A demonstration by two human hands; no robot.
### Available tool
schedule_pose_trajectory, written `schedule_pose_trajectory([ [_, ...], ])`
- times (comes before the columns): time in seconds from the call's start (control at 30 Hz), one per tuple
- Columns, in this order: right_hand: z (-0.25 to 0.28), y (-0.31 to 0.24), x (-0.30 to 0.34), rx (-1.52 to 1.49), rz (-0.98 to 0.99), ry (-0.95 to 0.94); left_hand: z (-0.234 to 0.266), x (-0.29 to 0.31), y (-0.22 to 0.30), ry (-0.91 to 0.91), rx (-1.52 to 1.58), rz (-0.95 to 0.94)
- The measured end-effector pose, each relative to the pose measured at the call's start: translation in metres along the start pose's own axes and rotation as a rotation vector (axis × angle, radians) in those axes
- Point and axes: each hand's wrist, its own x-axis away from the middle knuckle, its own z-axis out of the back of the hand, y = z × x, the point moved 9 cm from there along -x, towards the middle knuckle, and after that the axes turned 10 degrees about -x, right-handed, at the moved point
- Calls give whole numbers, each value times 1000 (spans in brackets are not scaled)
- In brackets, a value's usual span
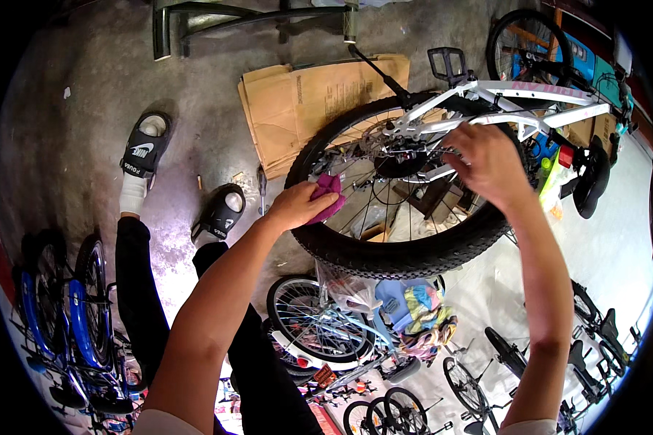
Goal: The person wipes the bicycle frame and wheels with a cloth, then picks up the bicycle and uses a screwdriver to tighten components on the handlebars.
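A white bicycle frame lies to the right, joined to a large wheel with a knobbly black tyre. My left hand is closed around a crumpled purple cloth at the left side of this tyre. Over the right part of the wheel, close to the frame's rear tubes, is my right hand. Its fingers are curled together, and whatever they may grip is hidden. The gear parts at the hub sit between both hands. A black pedal sticks up beyond the frame.
Flattened cardboard lies on the floor behind the wheel, with a screwdriver left of it. A dark metal stand is at the far edge. A light-blue bicycle and colourful cloths are nearer; blue bicycles stand left.
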Motion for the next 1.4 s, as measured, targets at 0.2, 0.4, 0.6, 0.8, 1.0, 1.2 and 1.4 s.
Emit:
schedule_pose_trajectory([
  [0.2, -67, -1, -30, 228, 23, -220, -3, -2, 5, -36, -16, -22],
  [0.4, -85, -5, -42, 382, 213, -326, -3, -4, 0, -10, -83, -12],
  [0.6, -84, -18, -37, 436, 356, -277, 0, 2, 6, 11, -18, -31],
  [0.8, -91, -13, -52, 494, 253, -463, 5, 15, 27, 17, -91, -29],
  [1.0, -95, -2, -53, 479, 218, -493, 15, 31, 62, 22, -129, -41],
  [1.2, -98, 2, -60, 462, 214, -539, 16, 45, 90, 81, -159, -95],
  [1.4, -100, 1, -56, 437, 191, -592, 16, 56, 116, 132, -103, -142],
])
